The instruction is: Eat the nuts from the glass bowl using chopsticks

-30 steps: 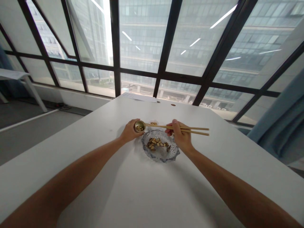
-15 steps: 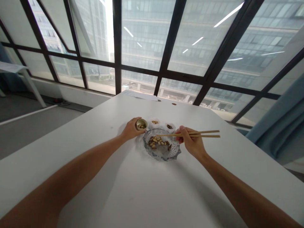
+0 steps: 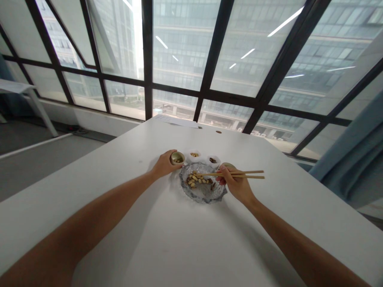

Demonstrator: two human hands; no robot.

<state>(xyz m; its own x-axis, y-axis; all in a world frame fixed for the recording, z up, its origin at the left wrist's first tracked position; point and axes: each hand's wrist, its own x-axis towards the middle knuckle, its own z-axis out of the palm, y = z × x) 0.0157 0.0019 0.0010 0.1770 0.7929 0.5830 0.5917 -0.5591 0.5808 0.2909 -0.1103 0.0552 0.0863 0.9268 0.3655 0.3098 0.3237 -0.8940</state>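
Note:
My left hand (image 3: pixel 164 164) is wrapped around a small olive-green cup (image 3: pixel 177 158) with some nuts inside. In my right hand (image 3: pixel 236 185) is a pair of wooden chopsticks (image 3: pixel 249 174), their tips reaching over the left part of a clear glass bowl (image 3: pixel 206 197). Pistachio-like nuts (image 3: pixel 200 180) lie in that bowl, close to the tips; whether the tips grip one is too small to tell. Behind the bowl stand a white cup (image 3: pixel 194 156) with pale pieces and another white cup (image 3: pixel 213 161) with dark pieces. A greenish round thing (image 3: pixel 228 165) is partly hidden behind my right hand.
Everything stands on a white table (image 3: pixel 167 239). Papers (image 3: pixel 178 121) lie at its far edge, near a brown round spot (image 3: pixel 218 132). Windows rise beyond it, with a blue curtain (image 3: pixel 353 159) at right and another table (image 3: pixel 16 85) at far left.
My right hand has moved left and slightly down, bringing the chopstick tips lower toward the nuts. The greenish round thing behind it now shows. My left hand stays on the cup.

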